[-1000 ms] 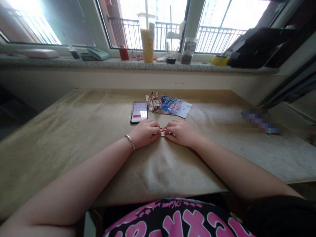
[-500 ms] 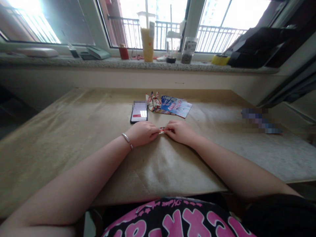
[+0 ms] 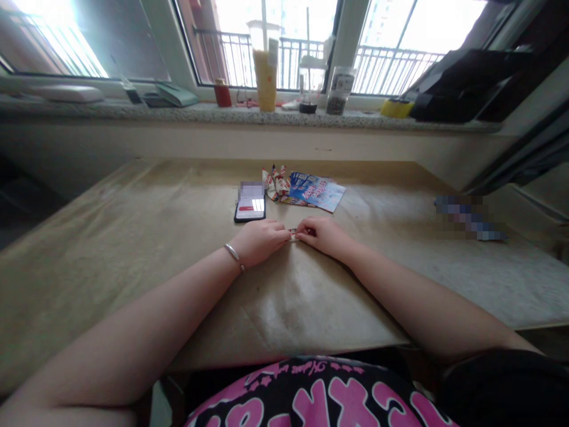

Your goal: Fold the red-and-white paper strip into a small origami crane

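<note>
Left hand (image 3: 260, 240) and right hand (image 3: 324, 235), each grip clamped on a small red-and-white paper strip (image 3: 293, 236), seemingly crease it against the tan tabletop (image 3: 146, 237).

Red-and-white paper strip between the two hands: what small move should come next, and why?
Probably press it flat where it lies: the left hand and right hand both pinch the small red-and-white paper strip low against the brown paper-covered table, with only a sliver showing between the fingers.

Blown-out glare from the windows (image 3: 400, 35); dim, soft foreground; edges curve.
</note>
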Tool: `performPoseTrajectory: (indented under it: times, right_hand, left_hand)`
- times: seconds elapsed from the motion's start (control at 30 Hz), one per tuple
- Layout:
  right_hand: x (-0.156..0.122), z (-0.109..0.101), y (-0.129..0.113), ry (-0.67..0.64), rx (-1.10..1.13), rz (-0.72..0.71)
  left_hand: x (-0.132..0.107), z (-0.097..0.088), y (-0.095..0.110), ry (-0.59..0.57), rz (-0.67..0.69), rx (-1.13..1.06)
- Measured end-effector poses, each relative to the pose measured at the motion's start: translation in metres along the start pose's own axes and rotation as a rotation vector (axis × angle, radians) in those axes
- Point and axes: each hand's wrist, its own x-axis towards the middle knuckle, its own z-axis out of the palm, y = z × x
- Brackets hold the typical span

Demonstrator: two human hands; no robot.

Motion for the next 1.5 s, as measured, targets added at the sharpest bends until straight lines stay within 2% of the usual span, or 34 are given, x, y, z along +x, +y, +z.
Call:
performPoseTrajectory:
  times: [0.2,0.37,0.53,0.77,0.93,1.07,1.33,1.5]
  right_hand:
    - [-0.004,-0.007,0.002,-0.009,-0.022,-0.170]
    - [-0.005,-0.009,-0.002,-0.005,-0.090,-0.151]
    - [-0.004,-0.009,-0.002,-0.025,-0.136,-0.195]
    - [-0.004,-0.008,-0.001,-0.028,-0.156,-0.202]
    - [-0.004,-0.008,-0.003,-0.036,-0.174,-0.184]
    - [-0.004,-0.009,-0.004,-0.038,-0.177,-0.180]
    - [-0.008,-0.011,-0.010,-0.034,-0.348,-0.197]
    - [-0.008,-0.012,-0.010,-0.051,-0.371,-0.211]
  left_hand:
    - [0.001,0.002,-0.003,0.027,0.020,0.000]
    - [0.000,0.004,-0.008,0.037,0.025,-0.051]
    - [-0.001,0.005,-0.008,0.059,0.029,-0.127]
    - [0.000,0.003,-0.005,0.028,0.002,-0.067]
    - [-0.001,0.007,-0.005,0.055,0.023,-0.039]
    - [0.001,0.006,-0.002,0.049,-0.011,-0.039]
    - [0.002,0.005,-0.001,0.010,-0.025,-0.019]
    - [0.002,0.005,-0.003,0.000,-0.051,-0.060]
